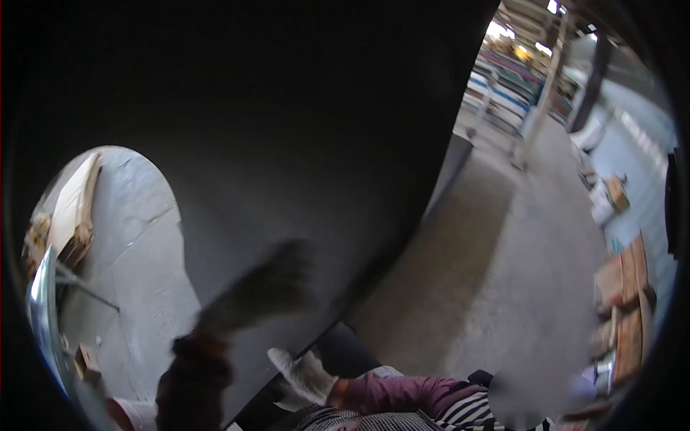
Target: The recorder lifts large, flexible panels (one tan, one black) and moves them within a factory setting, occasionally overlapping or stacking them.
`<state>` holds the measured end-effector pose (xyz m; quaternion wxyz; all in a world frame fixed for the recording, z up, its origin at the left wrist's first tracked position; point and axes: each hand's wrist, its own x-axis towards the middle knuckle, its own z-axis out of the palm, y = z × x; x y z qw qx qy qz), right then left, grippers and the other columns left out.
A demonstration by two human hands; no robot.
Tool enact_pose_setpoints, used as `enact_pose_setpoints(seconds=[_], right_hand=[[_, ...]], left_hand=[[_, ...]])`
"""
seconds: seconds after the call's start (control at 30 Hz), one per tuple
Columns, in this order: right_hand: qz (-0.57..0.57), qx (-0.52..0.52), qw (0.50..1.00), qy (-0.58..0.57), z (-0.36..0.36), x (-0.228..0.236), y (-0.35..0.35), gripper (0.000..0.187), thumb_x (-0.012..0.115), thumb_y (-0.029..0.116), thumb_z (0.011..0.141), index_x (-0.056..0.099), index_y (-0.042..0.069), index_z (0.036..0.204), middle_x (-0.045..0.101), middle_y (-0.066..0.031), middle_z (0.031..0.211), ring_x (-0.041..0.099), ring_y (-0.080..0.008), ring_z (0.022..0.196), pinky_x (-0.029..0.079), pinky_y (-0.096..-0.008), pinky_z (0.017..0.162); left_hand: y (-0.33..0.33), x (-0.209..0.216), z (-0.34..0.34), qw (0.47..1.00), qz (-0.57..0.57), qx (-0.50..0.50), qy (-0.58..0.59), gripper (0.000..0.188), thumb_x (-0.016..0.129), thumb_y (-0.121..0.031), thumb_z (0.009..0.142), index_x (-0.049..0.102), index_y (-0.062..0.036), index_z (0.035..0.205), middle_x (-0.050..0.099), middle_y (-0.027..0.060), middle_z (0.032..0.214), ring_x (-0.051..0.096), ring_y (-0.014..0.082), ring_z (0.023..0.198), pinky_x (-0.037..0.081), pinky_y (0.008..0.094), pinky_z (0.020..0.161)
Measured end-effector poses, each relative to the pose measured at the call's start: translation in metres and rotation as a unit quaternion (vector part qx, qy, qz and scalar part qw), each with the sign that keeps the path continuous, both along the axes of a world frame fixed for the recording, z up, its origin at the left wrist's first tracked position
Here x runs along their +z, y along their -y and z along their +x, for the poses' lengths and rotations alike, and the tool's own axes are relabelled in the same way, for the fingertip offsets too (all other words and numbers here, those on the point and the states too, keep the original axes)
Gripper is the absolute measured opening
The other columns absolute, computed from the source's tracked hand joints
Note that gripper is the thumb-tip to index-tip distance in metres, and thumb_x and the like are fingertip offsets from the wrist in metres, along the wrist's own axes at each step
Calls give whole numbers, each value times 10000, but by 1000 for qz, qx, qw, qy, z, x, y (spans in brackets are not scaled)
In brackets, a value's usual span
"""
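Dark panel (309, 187) extends beyond left grip (262, 289) and right grip (307, 373), hold impossible to tell.

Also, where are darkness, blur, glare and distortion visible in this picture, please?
In the head view, the large dark panel is nearly black toward the top; the shadowed hand in front of it is smeared; bright spots glare at upper right; the surroundings bend near the rim.

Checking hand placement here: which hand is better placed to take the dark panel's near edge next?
Probably the right hand: its fingers show at the near edge of the dark panel, while the left hand is farther in, blurred against it. Contact is unclear.
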<state>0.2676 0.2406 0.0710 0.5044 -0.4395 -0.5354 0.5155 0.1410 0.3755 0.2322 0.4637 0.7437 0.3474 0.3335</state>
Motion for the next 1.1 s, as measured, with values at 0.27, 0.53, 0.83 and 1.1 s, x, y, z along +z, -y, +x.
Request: enact_pose_setpoints(seconds=[0.27,0.53,0.83,1.1], right_hand=[[-550,-10,796,-253,78,-5,-66,243,607,347,882,601,105,908,567,-65,735,466,-158,461,485,-290,502],[-609,-91,673,-409,55,-86,-7,420,519,430,940,626,75,1137,677,-93,900,431,-142,364,346,-230,326],[-528,-306,784,-112,176,-231,-162,301,658,212,846,593,40,1085,618,-113,1020,599,-273,833,497,-413,768],[-507,-292,790,-184,230,-404,-200,353,605,215,905,523,63,1213,549,-140,1218,567,-334,1078,488,-480,914]], left_hand=[[150,-164,-238,611,-197,467,-608,726,568,-541,780,491,11,1245,490,277,1305,572,448,1069,437,501,948],[150,-153,-297,690,-166,705,10,300,639,-211,731,630,57,864,616,84,772,567,187,673,472,340,628],[26,-341,-169,683,-322,655,-27,516,709,-234,740,581,121,1091,647,184,1053,620,275,958,492,363,841],[-11,-504,-148,693,-419,586,2,558,700,-239,766,555,88,1195,646,213,1106,622,286,1032,465,346,892]])
